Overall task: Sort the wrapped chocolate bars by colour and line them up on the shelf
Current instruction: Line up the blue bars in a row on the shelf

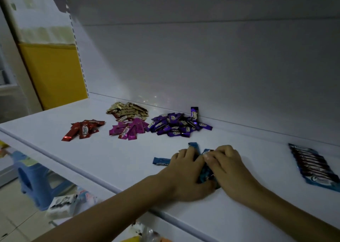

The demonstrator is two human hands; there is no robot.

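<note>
At shelf (103, 155) front | left hand (184, 173) and right hand (230, 168): each grip curled round 1 bunch of blue bars (205, 175) held between them | 1 loose blue bar (161, 161) just left | red pile (84, 129), pink pile (128, 130), gold pile (128, 110), purple pile (176, 126) behind | blue row (312, 166) lined up at right
</note>
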